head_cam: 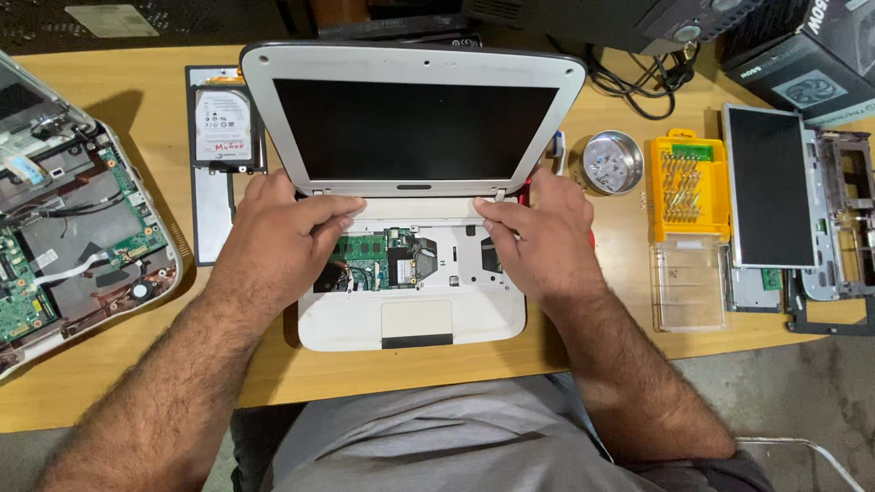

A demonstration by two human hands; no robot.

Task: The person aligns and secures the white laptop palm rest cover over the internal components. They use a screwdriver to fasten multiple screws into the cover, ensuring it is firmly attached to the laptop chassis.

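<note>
A small white laptop (410,319) stands open on the wooden table, its dark screen (415,128) upright and its keyboard gone, so the green circuit board (369,251) shows inside. My left hand (283,241) lies flat on the left of the open base, fingertips pointing right along the strip below the hinge. My right hand (538,237) lies on the right side, fingertips pointing left on the same strip. Neither hand holds anything.
A hard drive (223,128) lies on a black panel at the back left. Another opened laptop (73,228) sits far left. To the right are a round metal dish (611,162), a yellow screwdriver-bit case (688,187) and a loose screen panel (770,187).
</note>
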